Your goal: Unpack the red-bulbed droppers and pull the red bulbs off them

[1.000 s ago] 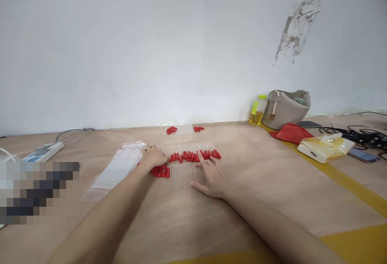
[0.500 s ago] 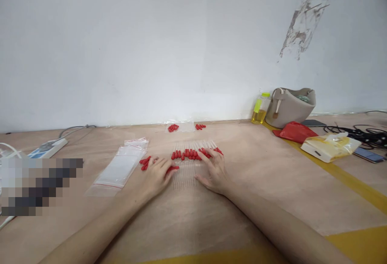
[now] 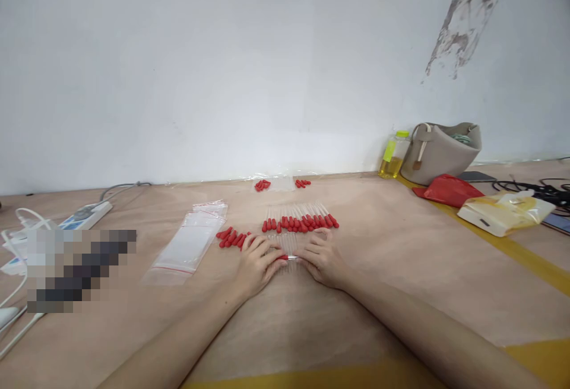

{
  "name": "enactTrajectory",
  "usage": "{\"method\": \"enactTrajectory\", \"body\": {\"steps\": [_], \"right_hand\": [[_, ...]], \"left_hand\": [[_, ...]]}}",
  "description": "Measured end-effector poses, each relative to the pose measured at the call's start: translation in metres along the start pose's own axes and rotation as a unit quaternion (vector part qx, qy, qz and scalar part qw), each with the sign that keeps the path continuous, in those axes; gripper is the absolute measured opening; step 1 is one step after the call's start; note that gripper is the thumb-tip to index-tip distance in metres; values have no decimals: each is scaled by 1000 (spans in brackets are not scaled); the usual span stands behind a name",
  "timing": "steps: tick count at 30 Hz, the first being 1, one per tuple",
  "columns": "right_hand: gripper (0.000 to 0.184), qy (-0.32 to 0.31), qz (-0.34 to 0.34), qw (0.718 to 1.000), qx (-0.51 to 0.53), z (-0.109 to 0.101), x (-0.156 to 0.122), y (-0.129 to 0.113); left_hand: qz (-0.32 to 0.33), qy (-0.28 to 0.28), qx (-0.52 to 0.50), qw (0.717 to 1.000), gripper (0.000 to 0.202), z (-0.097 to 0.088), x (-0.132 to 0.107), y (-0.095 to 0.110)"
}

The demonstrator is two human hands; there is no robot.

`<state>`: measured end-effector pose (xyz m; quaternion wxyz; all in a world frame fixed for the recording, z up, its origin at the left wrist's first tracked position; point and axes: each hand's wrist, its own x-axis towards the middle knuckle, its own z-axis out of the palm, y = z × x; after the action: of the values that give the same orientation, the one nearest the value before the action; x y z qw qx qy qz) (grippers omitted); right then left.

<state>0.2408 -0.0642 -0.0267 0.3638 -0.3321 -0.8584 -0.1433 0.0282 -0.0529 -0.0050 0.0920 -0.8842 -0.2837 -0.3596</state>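
A yellow stripe (image 3: 312,378) runs along the near edge of the brown paper sheet (image 3: 289,323), and both forearms reach out over it toward the middle. The left hand (image 3: 256,261) lies palm down with its fingers curled inward, the tips pinched on a small red bulb (image 3: 284,256). The right hand (image 3: 323,258) faces it, almost touching, with fingers bent and tips resting on a small batch of clear tubes (image 3: 290,245) that lie on the paper between the two hands. Whether this hand grips one of them cannot be told.

Just left of the left hand lies a cluster of loose red bulbs (image 3: 232,238), and further left a stack of clear zip bags (image 3: 187,246). Just beyond the hands is a row of red-capped droppers (image 3: 300,221), side by side with their red ends nearest. Far left lies a white power strip (image 3: 84,215).

By the wall (image 3: 222,68) are two small heaps of red bulbs (image 3: 262,184). Far right stand a yellow bottle (image 3: 394,154) and a grey bag (image 3: 443,151), with a red pouch (image 3: 447,190) and a yellowish plastic packet (image 3: 503,211) nearer.
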Motion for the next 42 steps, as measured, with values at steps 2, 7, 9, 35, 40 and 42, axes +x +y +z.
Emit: {"method": "enactTrajectory", "body": {"steps": [2, 7, 9, 35, 40, 42], "right_hand": [[15, 3, -5, 1000, 1, -2, 0, -1], [16, -4, -13, 1000, 3, -4, 1, -6], [17, -16, -9, 1000, 3, -5, 0, -6], [17, -26, 126, 991, -30, -4, -4, 9], [30, -49, 120, 991, -22, -9, 0, 5], [35, -53, 120, 991, -22, -8, 1, 4]], "left_hand": [[17, 7, -5, 1000, 10, -1, -1, 0], [24, -14, 9, 1000, 14, -5, -4, 2], [21, -47, 21, 998, 16, -9, -5, 2], [-299, 11, 44, 953, 22, -42, -27, -77], [-224, -42, 103, 968, 20, -37, -23, -76], [-210, -62, 113, 969, 19, -37, -22, -75]]}}
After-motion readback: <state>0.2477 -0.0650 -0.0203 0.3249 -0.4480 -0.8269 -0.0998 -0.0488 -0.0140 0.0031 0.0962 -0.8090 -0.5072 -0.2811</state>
